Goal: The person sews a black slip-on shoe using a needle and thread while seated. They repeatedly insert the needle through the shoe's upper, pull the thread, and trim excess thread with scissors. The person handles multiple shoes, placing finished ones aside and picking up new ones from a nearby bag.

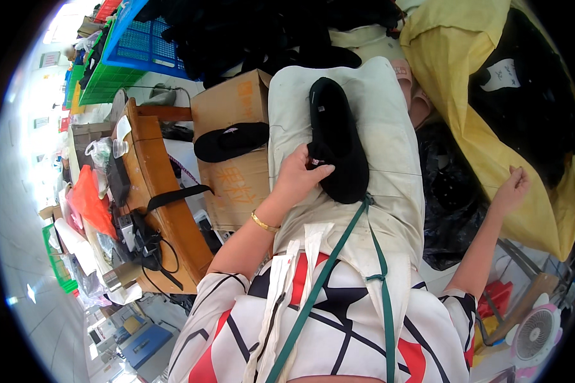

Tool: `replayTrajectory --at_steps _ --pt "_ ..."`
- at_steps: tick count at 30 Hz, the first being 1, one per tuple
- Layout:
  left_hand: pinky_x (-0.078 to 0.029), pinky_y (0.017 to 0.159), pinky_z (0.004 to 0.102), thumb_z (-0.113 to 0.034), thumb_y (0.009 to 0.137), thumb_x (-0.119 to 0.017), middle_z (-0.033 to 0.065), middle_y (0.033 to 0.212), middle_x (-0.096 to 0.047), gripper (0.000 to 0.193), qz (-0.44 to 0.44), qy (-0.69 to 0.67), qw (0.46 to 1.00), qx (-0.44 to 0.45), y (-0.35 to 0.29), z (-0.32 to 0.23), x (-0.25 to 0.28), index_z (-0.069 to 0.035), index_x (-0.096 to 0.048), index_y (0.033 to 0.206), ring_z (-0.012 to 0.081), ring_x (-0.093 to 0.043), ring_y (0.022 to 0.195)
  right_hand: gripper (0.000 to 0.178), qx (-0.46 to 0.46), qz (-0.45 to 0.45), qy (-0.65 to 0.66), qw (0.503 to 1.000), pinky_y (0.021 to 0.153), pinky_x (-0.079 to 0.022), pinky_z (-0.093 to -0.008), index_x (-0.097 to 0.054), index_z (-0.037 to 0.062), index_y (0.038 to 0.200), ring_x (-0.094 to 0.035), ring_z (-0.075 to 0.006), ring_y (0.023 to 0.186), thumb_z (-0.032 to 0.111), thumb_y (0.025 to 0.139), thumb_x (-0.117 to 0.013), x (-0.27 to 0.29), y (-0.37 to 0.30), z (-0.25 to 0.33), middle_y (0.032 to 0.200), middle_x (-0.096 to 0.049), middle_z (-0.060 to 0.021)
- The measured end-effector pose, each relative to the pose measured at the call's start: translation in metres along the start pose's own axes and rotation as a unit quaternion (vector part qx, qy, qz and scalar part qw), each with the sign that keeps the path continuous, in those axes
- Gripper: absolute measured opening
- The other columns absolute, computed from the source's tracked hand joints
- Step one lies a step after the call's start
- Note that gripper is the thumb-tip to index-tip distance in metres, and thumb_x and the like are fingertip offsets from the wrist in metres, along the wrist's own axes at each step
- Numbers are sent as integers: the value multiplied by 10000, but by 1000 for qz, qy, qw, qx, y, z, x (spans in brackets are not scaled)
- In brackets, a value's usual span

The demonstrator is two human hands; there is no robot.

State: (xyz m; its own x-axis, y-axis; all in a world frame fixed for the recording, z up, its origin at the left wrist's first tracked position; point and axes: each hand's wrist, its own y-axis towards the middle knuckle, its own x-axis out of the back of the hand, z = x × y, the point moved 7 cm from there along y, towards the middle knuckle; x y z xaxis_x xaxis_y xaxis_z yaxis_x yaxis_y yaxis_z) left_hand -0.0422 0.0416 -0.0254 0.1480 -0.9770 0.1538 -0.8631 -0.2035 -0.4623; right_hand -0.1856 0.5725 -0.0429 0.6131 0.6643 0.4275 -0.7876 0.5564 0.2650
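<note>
Head view: a pale cloth (386,137) covers the lap and runs up the middle of the frame, apparently so that a clean, soft surface sits right under the hands and dark work stands out on it. A yellow sack (450,70) fills the upper right, its mouth folded wide, which leaves the dark goods inside easy to reach. The black pile (255,32) at top centre and the wooden bench (148,143) at left sit around the lap, probably to have supplies within reach. Between bench and cloth, a carton (230,105) seems to serve as a side stand: a second shoe (231,142) rests on it, just beside the lap. The main shoe (350,159) lies lengthwise on the cloth at upper centre, opening upward and rounded toe pointing down the frame, so its inside faces the wearer. The left hand (300,171) has its fingers clamped on the shoe's edge beside the opening, a grip that likely steadies it against the cloth. The right hand (512,186) is raised at right, in front of the sack and well apart from the shoe; its fingers look curled together, and whether anything thin lies between them I cannot tell. Smallest, a pinkish label (315,162) shows by the left fingertips.
</note>
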Motion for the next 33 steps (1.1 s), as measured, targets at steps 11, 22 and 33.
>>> replayTrajectory --at_steps 11,22,33 --pt "-414 498 190 -75 905 -664 -17 896 -625 198 133 -212 964 91 -9 -4 -9 -47 -637 1099 41 -538 676 252 -9 37 -48 998 829 -492 -259 -587 -3 1060 -656 -141 890 242 1011 -555 1 -18 -38 935 -701 -94" --pt "-525 562 216 -134 955 -627 76 898 -686 194 74 -219 965 126 -10 14 -22 2 -634 1094 109 -645 702 194 -88 74 63 991 792 -488 -251 -613 22 1076 -637 -129 836 195 995 -579 -18 -32 8 877 -679 -63" --pt "-527 543 237 -168 980 -587 98 902 -706 213 62 -334 928 153 -12 21 -27 -1 -651 1096 148 -676 709 149 -167 615 196 746 518 -391 -213 -655 49 1075 -479 -29 570 108 952 -596 -156 -265 182 667 -546 46"
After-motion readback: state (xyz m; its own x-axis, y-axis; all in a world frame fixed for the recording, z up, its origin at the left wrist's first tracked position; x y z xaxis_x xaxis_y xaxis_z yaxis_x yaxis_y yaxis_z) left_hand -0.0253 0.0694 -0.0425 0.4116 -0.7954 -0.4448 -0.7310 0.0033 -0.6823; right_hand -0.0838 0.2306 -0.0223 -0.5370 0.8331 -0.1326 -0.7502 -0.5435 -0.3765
